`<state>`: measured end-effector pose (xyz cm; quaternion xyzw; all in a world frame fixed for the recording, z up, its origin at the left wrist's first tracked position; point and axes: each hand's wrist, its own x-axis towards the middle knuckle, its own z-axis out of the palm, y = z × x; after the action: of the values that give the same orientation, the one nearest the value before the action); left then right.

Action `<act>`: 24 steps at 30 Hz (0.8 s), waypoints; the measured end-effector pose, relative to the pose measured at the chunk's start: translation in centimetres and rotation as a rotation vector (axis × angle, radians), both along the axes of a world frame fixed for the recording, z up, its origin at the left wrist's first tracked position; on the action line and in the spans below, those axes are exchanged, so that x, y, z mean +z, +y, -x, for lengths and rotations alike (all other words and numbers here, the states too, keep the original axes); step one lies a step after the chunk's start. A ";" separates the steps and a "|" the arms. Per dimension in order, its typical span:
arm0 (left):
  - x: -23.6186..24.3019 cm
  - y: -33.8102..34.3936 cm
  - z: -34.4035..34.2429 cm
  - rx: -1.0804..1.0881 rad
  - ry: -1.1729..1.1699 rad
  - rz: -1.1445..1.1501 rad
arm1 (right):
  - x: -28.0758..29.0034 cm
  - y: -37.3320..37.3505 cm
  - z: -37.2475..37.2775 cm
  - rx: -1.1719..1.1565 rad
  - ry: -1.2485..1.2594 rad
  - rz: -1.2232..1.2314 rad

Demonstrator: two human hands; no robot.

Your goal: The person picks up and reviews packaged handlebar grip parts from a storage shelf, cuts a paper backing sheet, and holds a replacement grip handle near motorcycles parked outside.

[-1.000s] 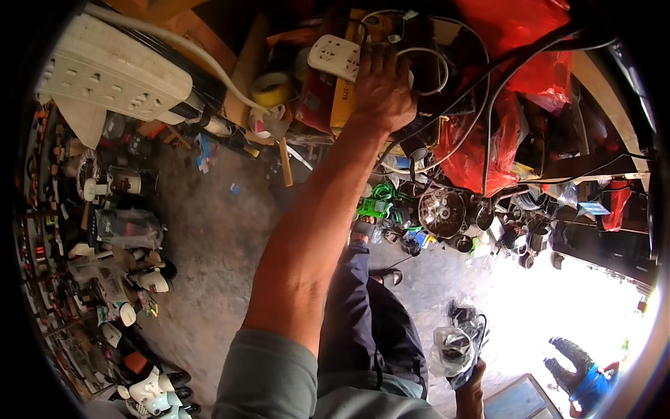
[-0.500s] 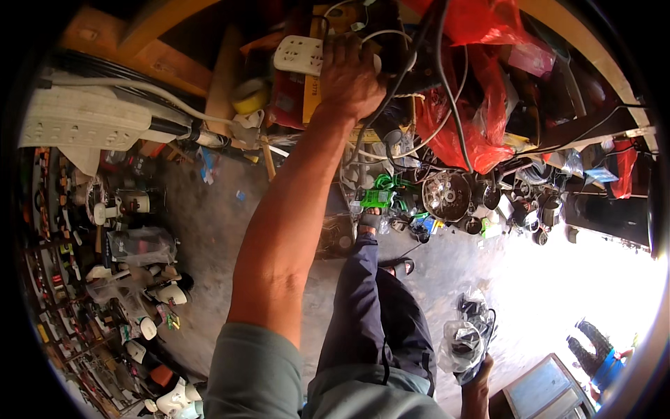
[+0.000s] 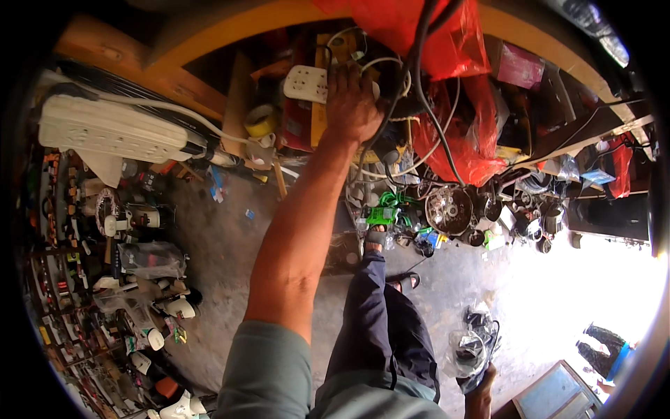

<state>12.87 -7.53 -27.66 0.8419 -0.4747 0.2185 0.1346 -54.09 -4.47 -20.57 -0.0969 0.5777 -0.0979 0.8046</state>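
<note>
My left hand (image 3: 354,105) reaches up to the cluttered shelf at the top, its fingers curled over a white power strip (image 3: 304,84). The strip's socket end sticks out to the left of the hand; the rest lies beneath the fingers. A yellow roll of tape (image 3: 261,121) sits to the left of the wrist. Dark cables (image 3: 421,66) hang just right of the hand, in front of a red plastic bag (image 3: 466,150). Low on the right, my right hand (image 3: 480,391) is closed on a clear plastic bag (image 3: 466,350) with dark, cable-like things inside.
A long white power strip (image 3: 115,133) is fixed along the wooden edge at upper left. Crowded tool racks (image 3: 66,279) line the left side. Metal pans (image 3: 449,209) and green packaging (image 3: 382,215) lie beyond my feet. A glass-topped case (image 3: 556,394) stands at lower right.
The view has shifted slightly, so the shelf and floor things sit a little lower and further right. My left hand stays on the power strip; my right hand still holds the bag.
</note>
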 end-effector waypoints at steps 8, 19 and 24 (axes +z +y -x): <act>2.1 -0.2 0.9 -0.027 0.011 -0.002 | -2.2 0.6 1.2 0.038 0.083 0.063; 10.8 -1.7 -9.2 0.187 0.286 -0.594 | -2.8 4.0 -2.7 -0.308 -0.229 -0.147; 4.3 -0.3 -23.3 0.217 0.167 -0.161 | -2.6 6.6 -2.6 -0.506 -0.024 -0.221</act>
<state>36.19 -7.83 -23.31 0.9115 -0.3842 0.1222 0.0811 -51.50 2.12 -23.14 0.1398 0.5812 -0.2332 0.7670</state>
